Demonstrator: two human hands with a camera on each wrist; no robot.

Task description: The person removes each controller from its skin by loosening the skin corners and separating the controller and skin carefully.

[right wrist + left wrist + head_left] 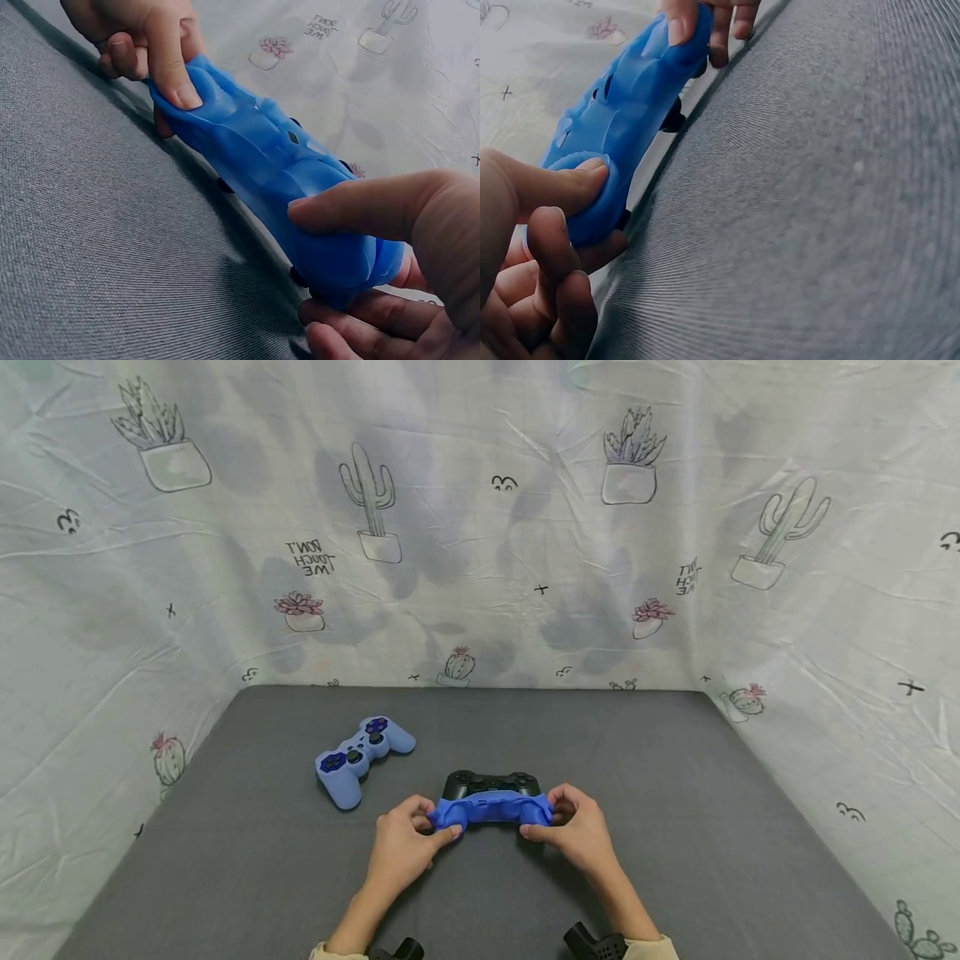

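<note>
Both hands pinch a blue silicone cover [491,811] stretched over the near side of a black game controller [491,782], mid-table on the grey mat [675,860]. Left hand [405,843] grips the cover's left end, thumb on top; right hand [577,827] grips its right end. A light-blue covered controller [360,756] lies far-left, apart.

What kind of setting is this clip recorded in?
Probably a makeshift recording booth rather than a lived-in room: a grey fabric-covered tabletop is walled on three sides by a wrinkled white cactus-print cloth, with only a light blue sleeved game controller lying nearby.
</note>
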